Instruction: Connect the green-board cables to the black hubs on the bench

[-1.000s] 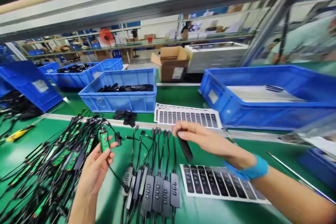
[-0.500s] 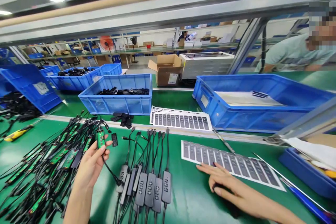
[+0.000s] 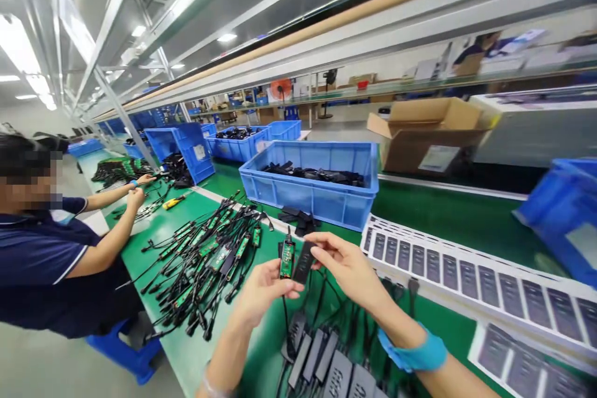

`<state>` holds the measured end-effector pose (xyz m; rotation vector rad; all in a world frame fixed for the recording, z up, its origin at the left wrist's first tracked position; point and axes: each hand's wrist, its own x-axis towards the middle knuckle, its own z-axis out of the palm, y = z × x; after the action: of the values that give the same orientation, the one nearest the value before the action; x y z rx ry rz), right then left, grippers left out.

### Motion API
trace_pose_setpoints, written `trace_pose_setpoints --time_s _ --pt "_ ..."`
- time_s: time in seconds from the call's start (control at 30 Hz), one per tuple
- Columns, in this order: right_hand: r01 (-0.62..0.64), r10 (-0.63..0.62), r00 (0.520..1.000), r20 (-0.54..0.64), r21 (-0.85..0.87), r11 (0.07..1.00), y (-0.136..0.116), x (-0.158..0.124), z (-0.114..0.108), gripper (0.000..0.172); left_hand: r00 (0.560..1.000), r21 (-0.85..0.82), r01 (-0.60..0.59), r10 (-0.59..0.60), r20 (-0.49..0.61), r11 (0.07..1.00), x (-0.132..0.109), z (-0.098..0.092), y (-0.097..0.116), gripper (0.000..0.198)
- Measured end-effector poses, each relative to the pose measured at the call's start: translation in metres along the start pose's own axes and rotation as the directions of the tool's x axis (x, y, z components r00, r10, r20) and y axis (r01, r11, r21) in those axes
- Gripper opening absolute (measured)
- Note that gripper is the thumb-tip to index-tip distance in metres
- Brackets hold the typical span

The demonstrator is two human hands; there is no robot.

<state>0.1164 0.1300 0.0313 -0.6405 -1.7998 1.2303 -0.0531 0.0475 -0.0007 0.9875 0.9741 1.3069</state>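
My left hand (image 3: 262, 289) pinches a small green circuit board (image 3: 287, 260) with black cables at its ends. Close beside it, my right hand (image 3: 342, 266) grips a black plastic cover (image 3: 304, 261) between thumb and fingers, tilted next to the board. Whether the two parts touch, I cannot tell. Below my hands, several closed grey-black cases with cables (image 3: 336, 376) lie in a row. To the left spreads a pile of cabled circuit boards (image 3: 209, 255). Black loose pieces (image 3: 298, 219) rest beyond my hands, by the blue bin (image 3: 308, 199).
A sheet of dark labels (image 3: 443, 273) runs along the right, with another sheet (image 3: 504, 354) nearer. A co-worker (image 3: 69, 249) sits at the left, handling cables. A yellow screwdriver (image 3: 173, 202), an open carton (image 3: 429, 130) and a second blue bin (image 3: 564, 217) stand around.
The view has swung left, bringing the co-worker into sight. My right hand has left the label sheet and come over beside my left hand, now with the black cover in its fingers.
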Motion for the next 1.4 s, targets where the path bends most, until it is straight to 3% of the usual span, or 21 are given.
trace_pose_setpoints --time_s 0.13,0.47,0.7,0.8,0.87,1.1,1.3,1.4 --pt "-0.059 0.062 0.997 -0.037 0.067 0.996 0.018 0.019 0.016 0.040 1.000 0.016 -0.016 0.016 -0.024 1.000 -0.001 0.001 -0.002 0.056" --pt "-0.138 0.140 0.990 -0.008 0.105 0.985 0.023 0.016 0.016 0.045 0.996 0.120 -0.046 0.055 -0.072 0.992 -0.001 0.008 -0.004 0.053" --pt "-0.237 0.222 0.970 0.095 0.196 0.952 0.025 0.016 0.017 0.055 0.985 0.300 -0.137 0.162 -0.061 0.944 -0.002 0.006 -0.009 0.041" --pt "-0.217 0.177 0.957 0.232 0.160 0.963 0.023 0.016 0.016 0.051 0.980 0.394 -0.160 0.193 -0.045 0.905 -0.004 0.005 -0.010 0.040" --pt "-0.161 0.123 0.957 0.263 0.129 0.978 0.023 0.016 0.015 0.048 0.981 0.473 -0.144 0.189 -0.048 0.869 -0.006 0.005 -0.009 0.040" --pt "-0.092 0.061 0.984 0.169 0.181 0.979 0.032 0.011 0.025 0.047 0.970 0.737 -0.132 0.239 -0.041 0.663 -0.013 0.002 0.000 0.025" --pt "-0.148 0.065 0.975 0.212 0.402 0.904 0.028 0.010 0.027 0.040 0.936 0.733 -0.263 0.349 0.038 0.627 -0.010 0.000 0.000 0.028" --pt "-0.124 0.053 0.982 0.180 0.411 0.903 0.029 0.011 0.026 0.038 0.928 0.715 -0.306 0.366 0.075 0.629 -0.006 0.002 -0.006 0.033"
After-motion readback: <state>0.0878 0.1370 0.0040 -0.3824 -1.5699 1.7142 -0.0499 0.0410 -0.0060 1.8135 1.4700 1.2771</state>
